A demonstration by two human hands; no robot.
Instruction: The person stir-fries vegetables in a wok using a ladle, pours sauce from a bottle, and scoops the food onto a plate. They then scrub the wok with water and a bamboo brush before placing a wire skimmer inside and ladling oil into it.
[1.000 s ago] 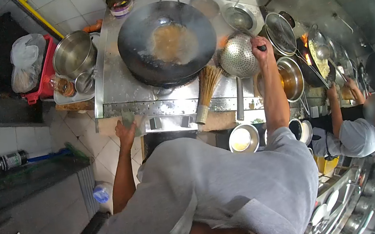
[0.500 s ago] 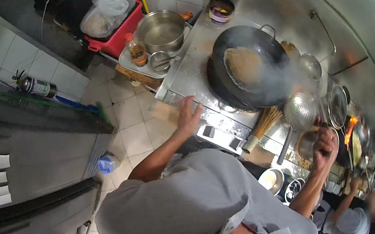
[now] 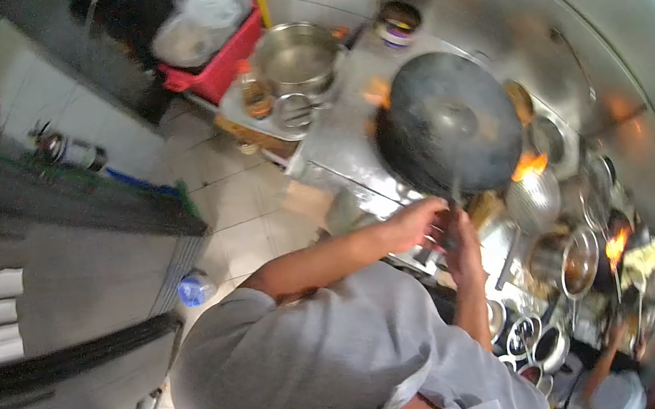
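A large black wok (image 3: 481, 155) sits over the burner, with steam over it and flames showing at its rim. A ladle (image 3: 455, 121) rests bowl-down inside it, blurred, its handle running toward me. My right hand (image 3: 465, 250) is closed around the lower part of that handle. My left hand (image 3: 415, 226) meets it from the left with curled fingers at the handle's end; what they press on is hidden. A perforated skimmer (image 3: 534, 201) lies right of the wok. The wok's contents are hard to make out through the haze.
A steel pot (image 3: 298, 59) and a sauce bottle (image 3: 254, 93) stand on a tray at the back left, near a red bin (image 3: 219, 64). Several bowls, including a white bowl (image 3: 549, 348), line the right. Another person (image 3: 613, 391) works there beside an open flame (image 3: 617, 244).
My right hand has brought the ladle left from beside the skimmer into the wok. My left hand has moved right from the counter edge to meet it. Flames have appeared around the wok.
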